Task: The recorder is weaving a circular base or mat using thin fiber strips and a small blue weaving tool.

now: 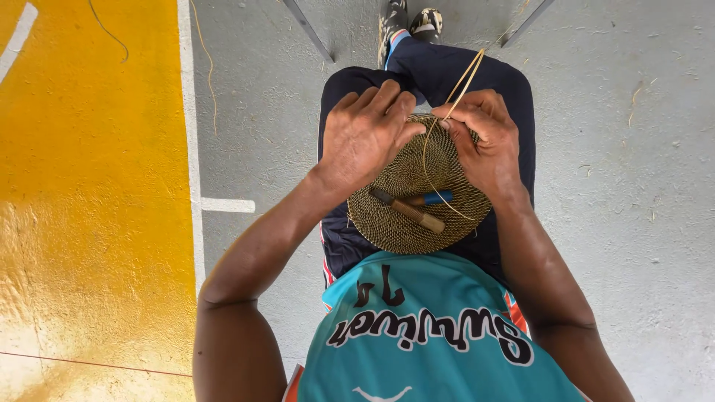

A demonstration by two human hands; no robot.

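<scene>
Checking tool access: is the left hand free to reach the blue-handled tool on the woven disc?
Probably yes. The blue-handled tool lies uncovered on the woven disc, just beside the left hand, but that hand is pressing on the disc's rim and would have to let go.

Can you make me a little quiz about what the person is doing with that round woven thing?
1. True or false: both hands touch the far edge of the round woven mat.
2. Which hand pinches the thin pale strand? A) left hand B) right hand
3. Fill in: two small tools, one with a blue handle and one with a wrapped tan handle, lie on top of the ____.

Key
1. True
2. B
3. mat
</scene>
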